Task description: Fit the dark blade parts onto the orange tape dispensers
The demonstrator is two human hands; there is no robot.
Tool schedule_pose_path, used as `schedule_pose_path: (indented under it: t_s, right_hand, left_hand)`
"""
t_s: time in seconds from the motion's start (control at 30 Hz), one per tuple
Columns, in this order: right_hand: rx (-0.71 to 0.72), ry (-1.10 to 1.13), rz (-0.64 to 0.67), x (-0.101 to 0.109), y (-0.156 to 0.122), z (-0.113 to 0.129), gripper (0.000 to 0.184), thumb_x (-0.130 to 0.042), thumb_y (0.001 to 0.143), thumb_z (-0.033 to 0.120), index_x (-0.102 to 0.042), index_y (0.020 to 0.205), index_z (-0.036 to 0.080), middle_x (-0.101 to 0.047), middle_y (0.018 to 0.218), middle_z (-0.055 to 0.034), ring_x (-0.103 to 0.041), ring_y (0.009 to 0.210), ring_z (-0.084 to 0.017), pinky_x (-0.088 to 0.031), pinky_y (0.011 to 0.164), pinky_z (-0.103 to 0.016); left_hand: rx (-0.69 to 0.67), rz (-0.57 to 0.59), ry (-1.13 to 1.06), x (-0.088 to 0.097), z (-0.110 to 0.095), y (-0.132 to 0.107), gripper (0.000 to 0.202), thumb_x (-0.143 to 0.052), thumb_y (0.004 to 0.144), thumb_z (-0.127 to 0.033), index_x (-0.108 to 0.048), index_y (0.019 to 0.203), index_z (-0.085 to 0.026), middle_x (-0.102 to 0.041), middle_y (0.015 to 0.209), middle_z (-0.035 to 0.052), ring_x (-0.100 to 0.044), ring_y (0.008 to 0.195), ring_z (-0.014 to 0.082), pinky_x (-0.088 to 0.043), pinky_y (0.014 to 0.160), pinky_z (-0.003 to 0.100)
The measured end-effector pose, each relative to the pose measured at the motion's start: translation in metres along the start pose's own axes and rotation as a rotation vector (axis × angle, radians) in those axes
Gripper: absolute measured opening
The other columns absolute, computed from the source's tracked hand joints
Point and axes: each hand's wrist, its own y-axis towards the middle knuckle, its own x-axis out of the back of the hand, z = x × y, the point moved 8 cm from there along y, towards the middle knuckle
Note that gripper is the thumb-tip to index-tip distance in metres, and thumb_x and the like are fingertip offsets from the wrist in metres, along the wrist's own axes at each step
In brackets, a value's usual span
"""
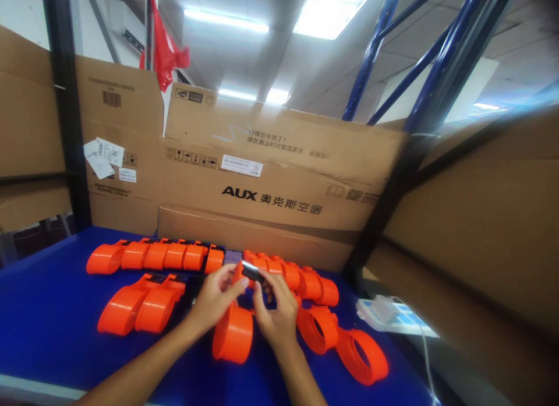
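Near the middle of the blue table, my left hand [213,298] pinches the upper end of an orange band [234,335]. The band's wide loop hangs below my fingers. My right hand [277,313] grips a small black rectangular piece [251,271] against that same end; whether the two are joined I cannot tell. Left of my hands lie two orange bands [155,308] with black pieces at their ends. Two open orange loops [363,359] rest on the right, close to my right forearm.
Several orange bands [177,256] with black ends stand in a row at the back left of the blue table [48,313]. More orange bands [309,285] continue the row rightward. A cardboard wall [196,184] rises behind. A white power strip [399,318] with a cable sits right.
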Motion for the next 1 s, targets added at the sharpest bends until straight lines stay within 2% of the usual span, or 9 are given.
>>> schedule_pose_path:
  t_s: [0.17, 0.27, 0.43, 0.57, 0.63, 0.7, 0.77, 0.83, 1.0]
  right_hand:
    - [-0.016, 0.019, 0.030, -0.002, 0.000, -0.002, 0.030, -0.059, 0.092, 0.018, -0.064, 0.121, 0.022, -0.065, 0.092, -0.0063, -0.061, 0.072, -0.017, -0.051, 0.060, -0.029]
    - [-0.012, 0.020, 0.078, -0.005, -0.001, -0.002, 0.033, -0.057, 0.093, 0.018, -0.063, 0.125, 0.022, -0.064, 0.094, -0.0068, -0.062, 0.076, -0.018, -0.053, 0.065, -0.030]
    - [0.032, 0.052, 0.176, -0.011, -0.003, 0.004, 0.038, -0.052, 0.096, 0.020, -0.058, 0.134, 0.025, -0.062, 0.099, -0.0079, -0.063, 0.088, -0.020, -0.053, 0.077, -0.034]
    - [-0.032, 0.083, 0.173, -0.003, 0.000, -0.006, 0.039, -0.047, 0.098, 0.023, -0.053, 0.137, 0.024, -0.064, 0.099, -0.0071, -0.063, 0.084, -0.020, -0.052, 0.074, -0.033]
    - [-0.067, 0.004, 0.123, 0.008, 0.003, -0.016, 0.033, -0.047, 0.097, 0.024, -0.059, 0.127, 0.022, -0.066, 0.097, -0.0068, -0.062, 0.083, -0.021, -0.050, 0.074, -0.035]
    - [-0.085, -0.198, 0.143, 0.015, 0.005, -0.025, 0.021, -0.052, 0.093, 0.024, -0.067, 0.108, 0.022, -0.066, 0.095, -0.0066, -0.059, 0.088, -0.024, -0.046, 0.079, -0.039]
    - [-0.116, -0.435, 0.221, 0.017, 0.003, -0.035, 0.013, -0.058, 0.087, 0.023, -0.069, 0.092, 0.023, -0.065, 0.094, -0.0069, -0.055, 0.092, -0.027, -0.041, 0.081, -0.041]
    - [-0.150, -0.604, 0.313, 0.016, -0.001, -0.042, 0.010, -0.061, 0.081, 0.020, -0.069, 0.086, 0.022, -0.063, 0.097, -0.0077, -0.052, 0.095, -0.028, -0.037, 0.081, -0.041]
    - [-0.184, -0.729, 0.587, 0.000, -0.019, -0.049, 0.014, -0.068, 0.073, 0.022, -0.070, 0.086, 0.023, -0.058, 0.099, -0.0092, -0.047, 0.098, -0.029, -0.032, 0.081, -0.039]
  left_hand:
    - [0.002, 0.046, -0.023, -0.002, 0.001, 0.001, 0.038, -0.073, 0.079, -0.038, -0.067, 0.110, -0.016, -0.073, 0.097, 0.0087, -0.066, 0.080, 0.0201, -0.051, 0.065, 0.027]
    - [0.003, 0.064, -0.023, -0.002, 0.005, 0.001, 0.034, -0.073, 0.078, -0.030, -0.068, 0.108, -0.016, -0.073, 0.102, 0.0094, -0.066, 0.081, 0.0194, -0.050, 0.064, 0.025]
    - [0.066, 0.051, -0.040, -0.002, 0.014, 0.000, 0.034, -0.072, 0.076, -0.027, -0.067, 0.107, -0.014, -0.071, 0.092, 0.0082, -0.063, 0.072, 0.0174, -0.049, 0.057, 0.024]
    - [0.130, 0.010, -0.113, 0.001, 0.012, -0.002, 0.037, -0.073, 0.075, -0.029, -0.065, 0.108, -0.015, -0.069, 0.084, 0.0054, -0.063, 0.067, 0.0158, -0.048, 0.052, 0.023]
    - [0.163, -0.022, -0.146, 0.005, 0.012, -0.002, 0.036, -0.073, 0.076, -0.031, -0.064, 0.106, -0.015, -0.067, 0.076, 0.0028, -0.061, 0.060, 0.0136, -0.047, 0.051, 0.022]
    - [0.183, -0.047, -0.175, 0.010, 0.013, -0.001, 0.033, -0.073, 0.076, -0.032, -0.064, 0.102, -0.014, -0.065, 0.071, 0.0014, -0.058, 0.055, 0.0117, -0.046, 0.051, 0.021]
    - [0.188, -0.066, -0.192, 0.014, 0.015, 0.001, 0.031, -0.074, 0.075, -0.033, -0.064, 0.097, -0.014, -0.066, 0.073, 0.0021, -0.058, 0.052, 0.0111, -0.045, 0.051, 0.022]
    - [0.189, -0.077, -0.191, 0.017, 0.018, 0.002, 0.030, -0.075, 0.074, -0.034, -0.064, 0.094, -0.014, -0.067, 0.075, 0.0033, -0.058, 0.052, 0.0114, -0.045, 0.050, 0.022]
    - [0.179, -0.084, -0.194, 0.019, 0.017, 0.002, 0.031, -0.074, 0.076, -0.035, -0.063, 0.096, -0.015, -0.067, 0.073, 0.0026, -0.058, 0.053, 0.0120, -0.045, 0.052, 0.023]
